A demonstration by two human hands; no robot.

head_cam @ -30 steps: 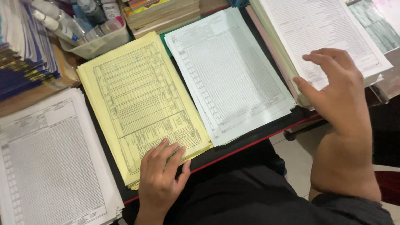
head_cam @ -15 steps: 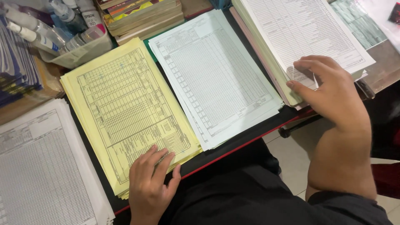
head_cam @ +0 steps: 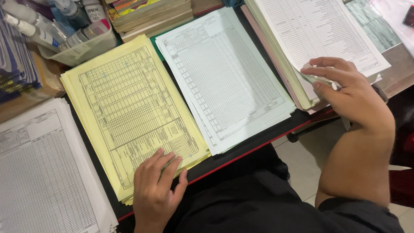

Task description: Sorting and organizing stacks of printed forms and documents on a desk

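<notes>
My left hand (head_cam: pixel 156 185) lies flat on the near corner of a stack of yellow printed forms (head_cam: pixel 125 103), fingers spread on the top sheet. My right hand (head_cam: pixel 345 92) pinches the near edge of the top sheet of a thick white form stack (head_cam: pixel 310 30) at the right, bending the corner up between thumb and fingers. A stack of pale blue-white forms (head_cam: pixel 224 73) lies between the two, touched by neither hand.
Another white form stack (head_cam: pixel 39 172) sits at the near left. A clear tray of ink bottles (head_cam: pixel 73 34) and a pile of books (head_cam: pixel 151 13) stand at the back. Blue folders (head_cam: pixel 13 56) are far left. The dark desk edge (head_cam: pixel 258 142) runs diagonally past my lap.
My right hand has come down from hovering over the white stack and now pinches the top sheet's edge. My left hand has stayed on the yellow stack.
</notes>
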